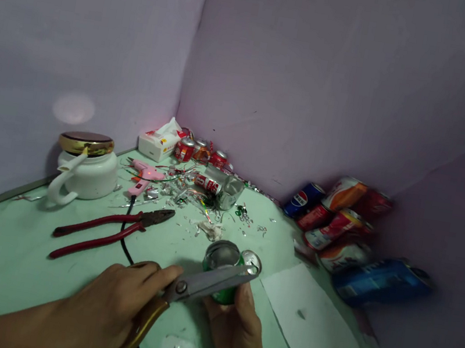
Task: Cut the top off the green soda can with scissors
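Note:
My left hand (120, 297) is closed around the brass-coloured handles of a pair of scissors (206, 283). Their grey blades look nearly together and pass in front of a green drink can (225, 296), the tips over a silver can lid (253, 257). That can has its top open, showing a bare metal inside. The lid hangs at its right side; whether it is still joined is hidden by the blades. Fingers of my right hand (239, 322) wrap the can from below and the right. Red-handled pliers (117, 232) lie on the table beyond my left hand.
A pink glue gun (144, 175) with a black cord, metal scraps (181, 186) and a clear glass (230, 192) lie further back. A white pot (86, 174) stands left, a tissue box (157, 144) behind. Stacked drink cans (330, 225) and white paper (312, 322) are right.

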Demonstrator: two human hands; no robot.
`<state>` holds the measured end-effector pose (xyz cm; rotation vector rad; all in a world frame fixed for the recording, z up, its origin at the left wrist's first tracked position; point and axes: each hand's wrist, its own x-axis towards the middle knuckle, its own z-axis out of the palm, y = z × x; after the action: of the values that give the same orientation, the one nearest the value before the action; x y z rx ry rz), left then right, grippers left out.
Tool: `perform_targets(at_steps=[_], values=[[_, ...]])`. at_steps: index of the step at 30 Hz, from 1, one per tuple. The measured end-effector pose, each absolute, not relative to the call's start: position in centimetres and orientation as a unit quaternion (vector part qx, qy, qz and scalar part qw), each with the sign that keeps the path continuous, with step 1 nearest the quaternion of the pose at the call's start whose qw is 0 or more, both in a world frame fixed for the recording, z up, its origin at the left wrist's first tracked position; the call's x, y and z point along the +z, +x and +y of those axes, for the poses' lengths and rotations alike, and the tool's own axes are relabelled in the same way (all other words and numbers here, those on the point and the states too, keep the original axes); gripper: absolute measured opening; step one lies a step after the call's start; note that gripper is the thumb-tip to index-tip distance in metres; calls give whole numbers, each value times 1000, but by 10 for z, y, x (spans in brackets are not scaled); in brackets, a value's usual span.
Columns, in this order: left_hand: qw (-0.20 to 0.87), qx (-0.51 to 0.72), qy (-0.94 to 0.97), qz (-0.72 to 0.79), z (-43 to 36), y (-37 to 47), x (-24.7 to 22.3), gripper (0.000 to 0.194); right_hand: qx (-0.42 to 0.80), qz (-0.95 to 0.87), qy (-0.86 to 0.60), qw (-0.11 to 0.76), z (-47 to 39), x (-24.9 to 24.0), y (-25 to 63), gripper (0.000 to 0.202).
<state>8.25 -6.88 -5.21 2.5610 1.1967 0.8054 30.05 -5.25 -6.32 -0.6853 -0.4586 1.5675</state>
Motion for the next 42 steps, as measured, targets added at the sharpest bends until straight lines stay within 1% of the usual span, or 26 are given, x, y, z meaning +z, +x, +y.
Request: perform_targets(at_steps=[2,5,7,12,14,17,19,28,32,33,38,42], values=[[102,308,857,401,-64,77,-49,46,681,-152,-314,644,-50,-63,302,35],[54,334,838,429,-55,68,-47,49,683,-111,-324,645,-49,-62,303,41],[34,328,835,441,-53,66,-49,49,686,-104,-325,643,-48,-60,304,42],[25,285,856,431,-61,78,-55,51,701,-118,-327,622,-50,-55,305,44],[14,278,854,439,-65,83,-57,54,709,-133,-324,612,-51,-55,304,49],[7,276,848,453,-66,85,-61,63,716,-154,-316,603,-54,-57,302,61],[1,270,850,452,-64,84,-65,68,719,-161,-311,601,-55,-60,300,65],[9,236,861,450,-63,84,-74,74,707,-179,-318,606,-61,-55,295,55],[-12,221,867,446,-63,85,-71,67,694,-200,-329,608,-62,-56,296,69],[-19,222,866,447,-63,85,-71,66,695,-200,-330,607,-62,-57,296,70],[3,212,868,448,-64,84,-70,66,701,-209,-321,602,-62,-58,295,60],[29,200,869,452,-66,84,-67,58,697,-204,-316,610,-62,-59,295,62]])
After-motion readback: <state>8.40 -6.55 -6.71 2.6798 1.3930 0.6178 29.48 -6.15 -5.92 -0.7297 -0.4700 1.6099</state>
